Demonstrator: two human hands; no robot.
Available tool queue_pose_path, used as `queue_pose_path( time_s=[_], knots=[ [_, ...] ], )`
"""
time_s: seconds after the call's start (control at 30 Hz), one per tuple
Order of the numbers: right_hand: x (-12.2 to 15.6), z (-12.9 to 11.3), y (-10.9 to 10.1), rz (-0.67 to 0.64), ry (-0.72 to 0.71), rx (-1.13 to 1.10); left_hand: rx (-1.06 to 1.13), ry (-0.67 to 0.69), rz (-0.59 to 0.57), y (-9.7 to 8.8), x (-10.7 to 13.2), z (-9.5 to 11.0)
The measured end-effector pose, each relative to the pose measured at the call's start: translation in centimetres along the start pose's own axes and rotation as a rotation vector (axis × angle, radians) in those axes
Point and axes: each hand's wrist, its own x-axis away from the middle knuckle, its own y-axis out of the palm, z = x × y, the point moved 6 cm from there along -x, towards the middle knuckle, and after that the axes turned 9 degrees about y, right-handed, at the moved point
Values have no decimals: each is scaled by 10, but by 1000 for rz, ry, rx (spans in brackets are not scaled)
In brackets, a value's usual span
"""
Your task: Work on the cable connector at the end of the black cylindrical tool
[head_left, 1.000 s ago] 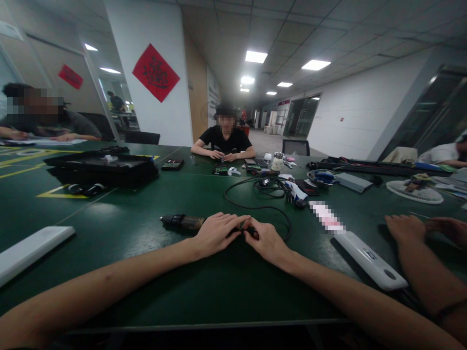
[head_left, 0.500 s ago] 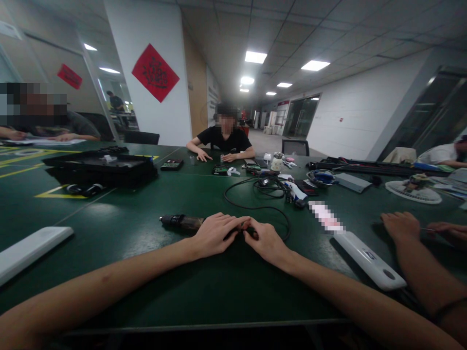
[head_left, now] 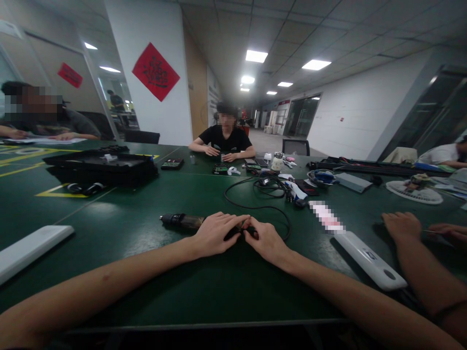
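Note:
An electric screwdriver (head_left: 182, 221) with a dark body and a silver chuck lies sideways on the green table, its tip toward the left. My left hand (head_left: 219, 232) is laid over its rear half, fingers curled around the body. Close against it, my right hand (head_left: 264, 240) is closed in a pinch at the tool's tail. A small dark bit shows between those fingertips, but most of it is hidden. The black cable (head_left: 268, 208) comes out from behind my right hand and loops away across the table.
White power strips (head_left: 375, 262) (head_left: 36, 248) lie on both sides. At right, a co-worker's hand (head_left: 403, 228) rests nearby. A black tray-like housing (head_left: 102, 167) stands at left. Cables, circuit boards (head_left: 221, 169) and a white bottle (head_left: 277, 163) lie farther back, before a seated person (head_left: 222, 141).
My hands and the screwdriver are nearly where they were. The person across the table has drawn one hand in toward the other.

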Motion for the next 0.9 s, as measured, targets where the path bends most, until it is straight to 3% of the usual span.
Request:
queue_pose_path(
  time_s=[0.9],
  knots=[
    [0,-1,0,6,-1,8,34,-19,-1,2,1,-3]
  ],
)
